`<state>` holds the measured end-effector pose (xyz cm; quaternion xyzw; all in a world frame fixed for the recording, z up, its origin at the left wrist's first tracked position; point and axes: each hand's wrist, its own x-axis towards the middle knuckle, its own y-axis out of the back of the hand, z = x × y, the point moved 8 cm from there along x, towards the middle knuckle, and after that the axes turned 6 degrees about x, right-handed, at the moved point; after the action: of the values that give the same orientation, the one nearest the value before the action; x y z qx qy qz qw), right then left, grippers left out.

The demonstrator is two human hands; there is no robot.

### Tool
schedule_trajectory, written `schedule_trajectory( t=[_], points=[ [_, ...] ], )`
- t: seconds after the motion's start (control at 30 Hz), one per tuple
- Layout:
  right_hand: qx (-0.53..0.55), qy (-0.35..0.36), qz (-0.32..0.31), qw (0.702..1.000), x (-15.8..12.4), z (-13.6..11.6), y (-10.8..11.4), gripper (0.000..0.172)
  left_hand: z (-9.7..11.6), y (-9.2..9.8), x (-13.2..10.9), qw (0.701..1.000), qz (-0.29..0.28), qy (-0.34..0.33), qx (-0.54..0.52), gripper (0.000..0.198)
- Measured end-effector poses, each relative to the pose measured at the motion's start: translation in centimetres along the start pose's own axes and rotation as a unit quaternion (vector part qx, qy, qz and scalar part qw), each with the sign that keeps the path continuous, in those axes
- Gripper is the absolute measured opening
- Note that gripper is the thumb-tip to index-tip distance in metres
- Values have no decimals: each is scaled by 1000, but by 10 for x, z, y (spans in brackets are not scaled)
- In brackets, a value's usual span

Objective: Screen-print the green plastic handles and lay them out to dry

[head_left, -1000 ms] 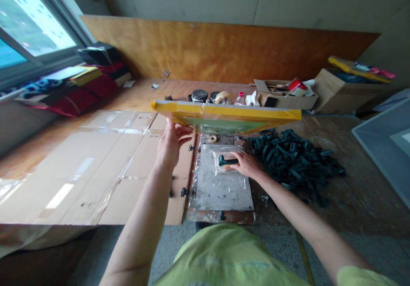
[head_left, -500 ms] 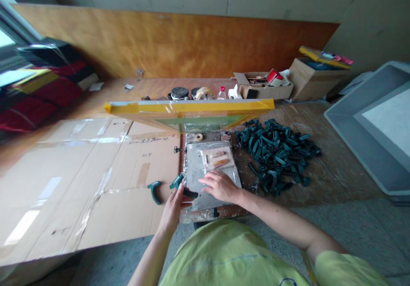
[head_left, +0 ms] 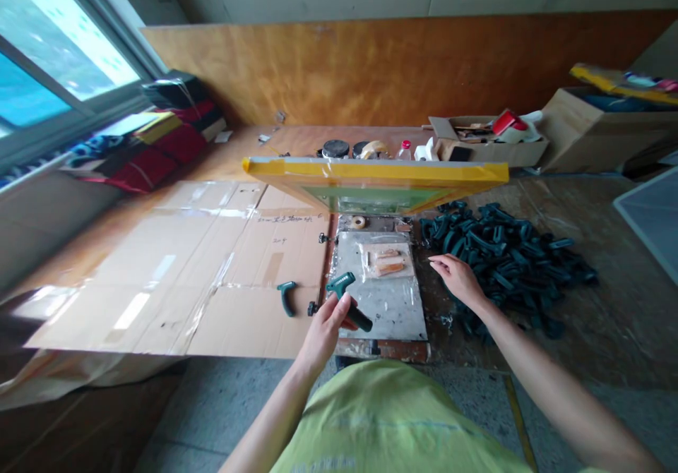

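Note:
My left hand (head_left: 332,323) is closed round a dark green plastic handle (head_left: 362,317); its T-shaped head points up and away from me, over the left part of the grey metal plate (head_left: 395,310). My right hand (head_left: 458,279) is between the plate and the heap of green handles (head_left: 508,261), its fingers stretched to the left with nothing visible in them. A second green handle (head_left: 287,298) lies by itself on the flattened cardboard (head_left: 212,318) to the left. On the plate is a clear-wrapped pad with light brown strips (head_left: 390,265).
A yellow-taped screen frame (head_left: 376,170) stands tilted up behind the plate. Past it are dark-lidded jars (head_left: 335,150), a red-capped bottle (head_left: 405,150) and an open carton (head_left: 490,145). A grey bin (head_left: 651,212) stands at the right, and a roll of tape (head_left: 359,222) lies behind the plate.
My right hand has moved right, off the plate towards the heap. My left hand still holds the handle, now over the plate. The view has turned left, showing more window.

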<state>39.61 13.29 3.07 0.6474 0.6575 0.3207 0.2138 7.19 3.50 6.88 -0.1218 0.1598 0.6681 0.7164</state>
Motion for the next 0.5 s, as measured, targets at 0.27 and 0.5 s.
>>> schedule_trajectory(
  t=[0.27, 0.5],
  points=[
    [7, -2, -35, 999, 26, 18, 0, 20, 5, -14, -3, 1000, 1, 14, -10, 48],
    [-43, 5, -28, 999, 88, 39, 8, 19, -30, 12, 5, 986, 146, 73, -32, 53]
  ],
)
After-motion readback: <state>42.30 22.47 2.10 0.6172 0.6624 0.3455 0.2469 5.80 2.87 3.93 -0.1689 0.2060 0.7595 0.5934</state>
